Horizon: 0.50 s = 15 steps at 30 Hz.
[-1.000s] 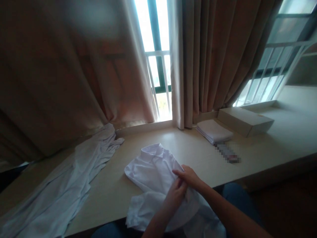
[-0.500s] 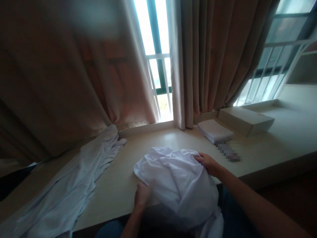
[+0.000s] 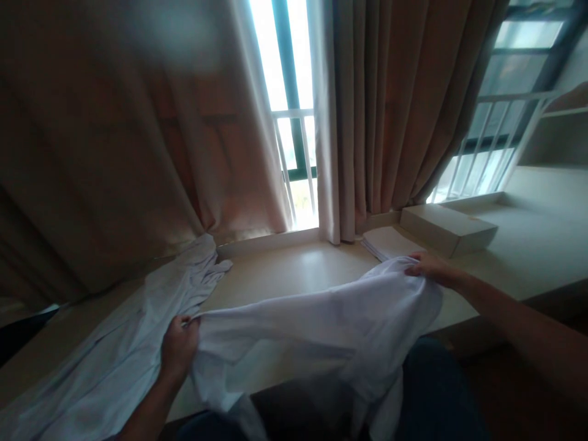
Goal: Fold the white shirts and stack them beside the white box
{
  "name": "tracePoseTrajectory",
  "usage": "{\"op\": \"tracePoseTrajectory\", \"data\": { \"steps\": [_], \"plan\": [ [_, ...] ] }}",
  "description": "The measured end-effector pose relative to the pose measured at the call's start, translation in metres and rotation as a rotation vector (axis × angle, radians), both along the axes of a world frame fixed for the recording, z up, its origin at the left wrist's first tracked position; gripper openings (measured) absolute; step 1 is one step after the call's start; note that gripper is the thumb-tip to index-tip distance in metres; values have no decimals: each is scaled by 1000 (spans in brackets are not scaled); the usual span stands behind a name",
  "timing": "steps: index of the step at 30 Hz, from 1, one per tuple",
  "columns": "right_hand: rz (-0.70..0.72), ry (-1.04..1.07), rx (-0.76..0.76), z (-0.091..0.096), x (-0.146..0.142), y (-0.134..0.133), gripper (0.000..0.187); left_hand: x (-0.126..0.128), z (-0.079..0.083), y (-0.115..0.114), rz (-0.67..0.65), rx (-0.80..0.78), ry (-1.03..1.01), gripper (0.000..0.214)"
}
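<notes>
A white cloth (image 3: 298,318) is stretched between my two hands, its upper edge pulled nearly taut over the pale ledge. My left hand (image 3: 180,343) pinches one end at the left, fingers closed. At the right, my right hand (image 3: 427,269) grips the other end, which sits higher and bunches into folds. The lower part droops over the ledge's front edge toward my knees, and its bottom is blurred. The cloth's exact kind does not show clearly.
A long heap of crumpled white cloth (image 3: 133,331) lies along the left of the ledge (image 3: 294,263). A folded white cloth (image 3: 390,242) and a pale box (image 3: 450,228) stand at the back right. Brown curtains (image 3: 367,122) hang behind, before a barred window (image 3: 298,147).
My hands have moved apart, the left one leftward and the right one up and right. The bunched cloth has spread out between them, and the left hand now has hold of its left end.
</notes>
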State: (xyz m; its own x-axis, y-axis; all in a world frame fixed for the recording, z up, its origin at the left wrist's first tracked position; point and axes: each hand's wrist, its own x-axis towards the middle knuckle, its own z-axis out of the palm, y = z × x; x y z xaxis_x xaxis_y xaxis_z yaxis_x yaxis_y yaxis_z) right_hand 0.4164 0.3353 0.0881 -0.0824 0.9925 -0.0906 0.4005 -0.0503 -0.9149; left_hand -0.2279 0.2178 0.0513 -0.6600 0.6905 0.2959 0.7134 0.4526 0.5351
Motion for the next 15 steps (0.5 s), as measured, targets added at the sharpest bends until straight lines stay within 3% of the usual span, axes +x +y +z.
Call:
{"op": "tracePoseTrajectory", "data": {
  "steps": [4, 7, 9, 12, 13, 15],
  "plan": [
    [12, 56, -57, 52, 9, 4, 37, -31, 58, 18, 23, 16, 105, 32],
    [21, 141, -107, 99, 3, 5, 39, -44, 112, 35, 92, 109, 74, 38],
    [-40, 133, 47, 126, 1, 8, 41, -50, 149, 46, 123, 156, 23, 46],
    [-186, 50, 482, 143, 0, 16, 48, -53, 187, 62, 134, 299, 175, 57],
    [-227, 11, 604, 141, -2, 20, 48, -52, 190, 67, 145, 355, 253, 59],
    [-248, -87, 717, 122, -9, 28, 43, -49, 179, 78, 162, 345, 356, 56]
  ]
}}
